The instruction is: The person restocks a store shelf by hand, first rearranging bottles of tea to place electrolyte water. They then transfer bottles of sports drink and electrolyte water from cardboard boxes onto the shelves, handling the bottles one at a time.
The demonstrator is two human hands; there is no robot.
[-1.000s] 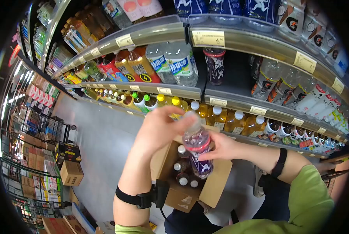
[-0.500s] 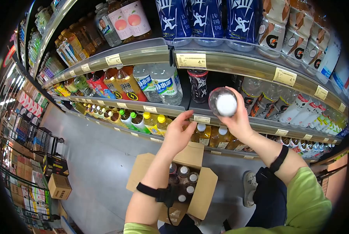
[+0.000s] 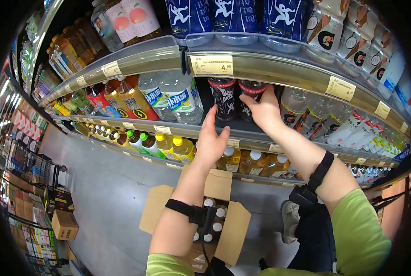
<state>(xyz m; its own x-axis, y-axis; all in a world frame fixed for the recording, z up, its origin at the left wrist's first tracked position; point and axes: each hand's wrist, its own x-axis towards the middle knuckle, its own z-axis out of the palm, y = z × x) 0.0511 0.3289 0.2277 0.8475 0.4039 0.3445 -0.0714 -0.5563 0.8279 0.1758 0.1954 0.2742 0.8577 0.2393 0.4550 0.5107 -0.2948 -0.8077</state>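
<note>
My right hand [image 3: 266, 112] is wrapped round a dark drink bottle [image 3: 252, 86] with a reddish band near its top, which stands upright on the middle shelf. Its cap is hidden by the shelf above. Just left of it stands a matching dark bottle [image 3: 224, 103]. My left hand [image 3: 212, 143] is open, fingers stretched, at the shelf's front edge just below that matching bottle, and holds nothing. Below my arms, an open cardboard box [image 3: 233, 232] on the floor contains several white-capped bottles [image 3: 217, 227].
Large clear water bottles [image 3: 182, 103] stand left of the dark ones; clear bottles with dark labels [image 3: 292, 108] stand to the right. The upper shelf edge [image 3: 269, 71] overhangs my right hand. Yellow-capped bottles [image 3: 183, 148] line the lower shelf. A closed carton [image 3: 65, 225] sits on the floor at left.
My right hand has moved the bottle from in front of the shelf onto it, beside the matching one. My left hand has straightened its fingers and risen slightly relative to the shelf.
</note>
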